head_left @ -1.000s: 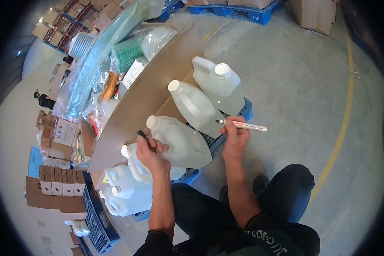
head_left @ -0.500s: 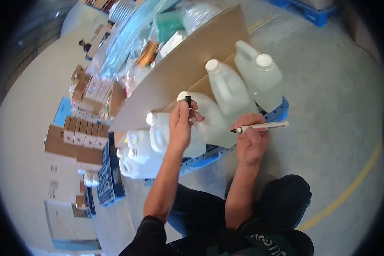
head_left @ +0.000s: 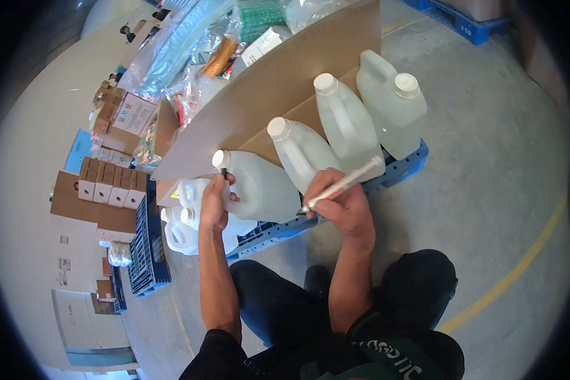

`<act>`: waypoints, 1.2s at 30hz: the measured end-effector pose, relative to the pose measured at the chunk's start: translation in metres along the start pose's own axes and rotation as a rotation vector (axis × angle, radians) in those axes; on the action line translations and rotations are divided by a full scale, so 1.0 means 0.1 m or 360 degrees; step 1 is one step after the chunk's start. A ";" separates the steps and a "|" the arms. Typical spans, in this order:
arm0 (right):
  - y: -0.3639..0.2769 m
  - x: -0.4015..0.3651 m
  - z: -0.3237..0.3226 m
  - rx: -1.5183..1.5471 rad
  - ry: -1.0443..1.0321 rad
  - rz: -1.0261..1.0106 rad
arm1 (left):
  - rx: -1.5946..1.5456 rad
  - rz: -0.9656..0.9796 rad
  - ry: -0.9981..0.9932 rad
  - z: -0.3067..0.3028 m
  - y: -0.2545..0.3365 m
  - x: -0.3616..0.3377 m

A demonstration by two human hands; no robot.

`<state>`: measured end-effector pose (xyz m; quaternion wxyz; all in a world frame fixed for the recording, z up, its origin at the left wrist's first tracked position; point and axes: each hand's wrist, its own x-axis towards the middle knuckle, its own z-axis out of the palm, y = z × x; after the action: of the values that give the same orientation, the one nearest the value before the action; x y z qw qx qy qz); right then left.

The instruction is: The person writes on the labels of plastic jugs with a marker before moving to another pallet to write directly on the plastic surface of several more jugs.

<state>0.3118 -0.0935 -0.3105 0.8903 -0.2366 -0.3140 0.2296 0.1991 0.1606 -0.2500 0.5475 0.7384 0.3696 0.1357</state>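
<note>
My right hand (head_left: 348,212) is closed round a white marker (head_left: 349,182) with red print. Its uncapped black tip points left, right at the lower corner of a translucent white jug (head_left: 263,190). Pinched in my left hand (head_left: 215,204) is a black marker cap (head_left: 224,172), just below that jug's white lid and over its side. Beyond my right hand stand more such jugs with handles: one jug (head_left: 297,149) close by, a second jug (head_left: 347,123), and a third jug (head_left: 392,111) at the far end. Smaller jugs (head_left: 180,235) lie to the left of my left hand.
The jugs rest on a blue plastic pallet (head_left: 396,172) against a large cardboard box (head_left: 247,114) full of plastic-wrapped goods. Brown cartons (head_left: 104,183) and a dark blue pallet (head_left: 149,253) are at left. Another blue pallet (head_left: 465,28) lies at upper right.
Both hands have moved left and down a little, cap and marker still in them. The marker now slants with its tip close to a jug. The view has shifted slightly.
</note>
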 end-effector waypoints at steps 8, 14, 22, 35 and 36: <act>0.63 0.00 0.53 -0.0426 -0.0055 0.0398 | -0.0601 0.0042 -0.0029 -0.27 -0.14 -0.12; 1.76 -0.33 0.62 -0.0273 0.0997 0.0029 | -0.0441 -0.0054 0.0102 -0.44 -0.24 -0.44; 2.25 -0.54 0.36 -0.0051 0.1313 0.0291 | -0.0468 0.0010 -0.0133 -0.53 -0.34 -0.45; 2.24 -0.39 0.28 -0.0040 0.1225 0.0416 | -0.0393 0.0013 -0.0207 -0.51 -0.32 -0.44; 2.24 -0.39 0.28 -0.0039 0.1290 0.0418 | -0.0378 0.0019 -0.0208 -0.51 -0.32 -0.44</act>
<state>0.2070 0.0680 -0.4353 0.9021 -0.3564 0.0915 0.2256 0.1253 0.1703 -0.2515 0.6531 0.6779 0.3101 0.1335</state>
